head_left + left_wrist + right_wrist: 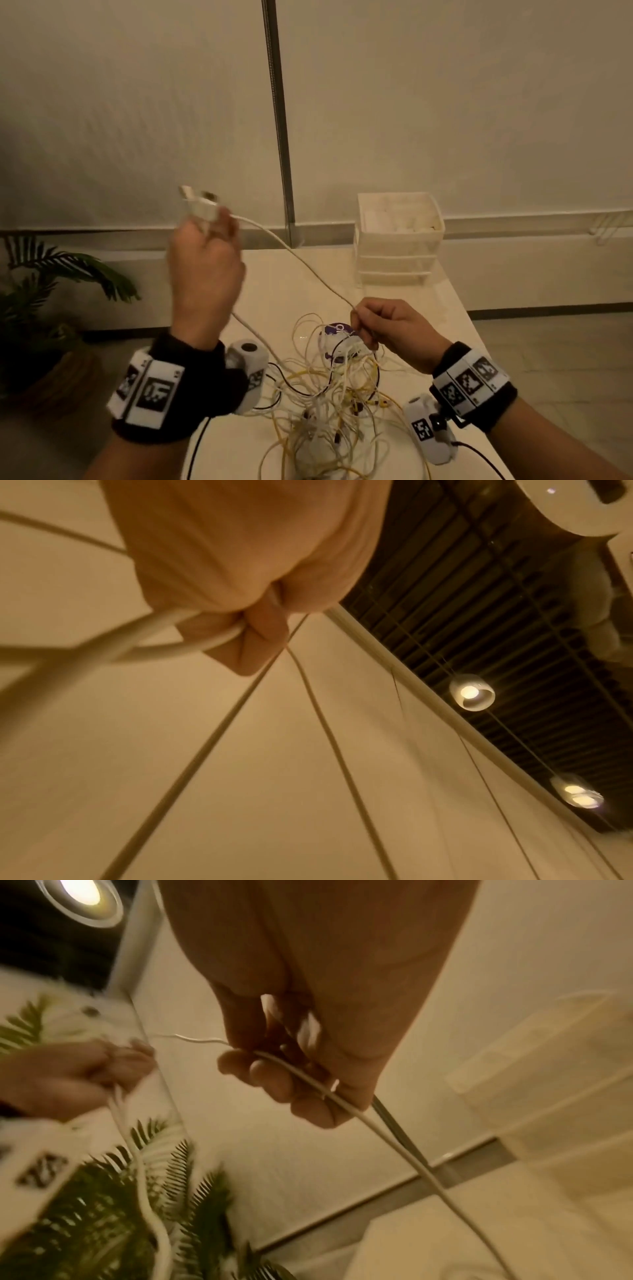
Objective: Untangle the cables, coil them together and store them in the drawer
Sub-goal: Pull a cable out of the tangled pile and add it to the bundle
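Head view: both hands' curled fingers (360, 320) pinch one thick white cable (301, 263) — below them, thin white-and-yellow tangled wires (335, 394) remain; coiling, storing pending.

White cable (301, 263) between both hands

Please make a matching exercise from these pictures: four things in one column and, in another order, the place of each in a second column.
1. left hand
2. right hand
3. drawer unit
4. cable tangle

a. far right of the table
b. lying on the table, near edge
c. raised, gripping the white cable's plug end
d. low, pinching the white cable above the tangle

Pairs: 1-c, 2-d, 3-a, 4-b
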Available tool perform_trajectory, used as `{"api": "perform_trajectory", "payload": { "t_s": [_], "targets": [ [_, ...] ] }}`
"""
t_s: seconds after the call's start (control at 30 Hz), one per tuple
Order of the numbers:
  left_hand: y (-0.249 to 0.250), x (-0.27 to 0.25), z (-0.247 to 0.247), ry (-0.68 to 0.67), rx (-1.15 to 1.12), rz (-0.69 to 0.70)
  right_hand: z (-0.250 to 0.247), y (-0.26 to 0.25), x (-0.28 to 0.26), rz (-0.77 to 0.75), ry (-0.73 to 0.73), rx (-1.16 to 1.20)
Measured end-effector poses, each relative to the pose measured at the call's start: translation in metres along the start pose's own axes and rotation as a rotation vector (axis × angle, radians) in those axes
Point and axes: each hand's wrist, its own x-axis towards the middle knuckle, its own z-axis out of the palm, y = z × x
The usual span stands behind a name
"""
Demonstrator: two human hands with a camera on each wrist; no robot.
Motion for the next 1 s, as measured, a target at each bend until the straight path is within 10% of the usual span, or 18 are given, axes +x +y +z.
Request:
{"api": "perform_trajectory", "payload": {
  "t_s": [0.27,0.53,0.87,1.0],
  "targets": [
    [-0.001,-0.019,-0.005,-0.029,0.082,0.182,-0.002,-0.004,0.0,0.034,0.214,0.037],
    [-0.012,-0.059,0.035,-0.698,0.315,0.303,0.017,-0.064,-0.003,-0.049,-0.018,0.082],
    [0.001,-0.023,0.018,-0.14,0.285,0.188,0.008,-0.036,-0.024,0.025,-0.09,0.144],
    [0.002,-0.019,0.005,-0.11,0.309,0.227,0.006,0.003,-0.045,0.1,-0.141,0.244]
  ]
}}
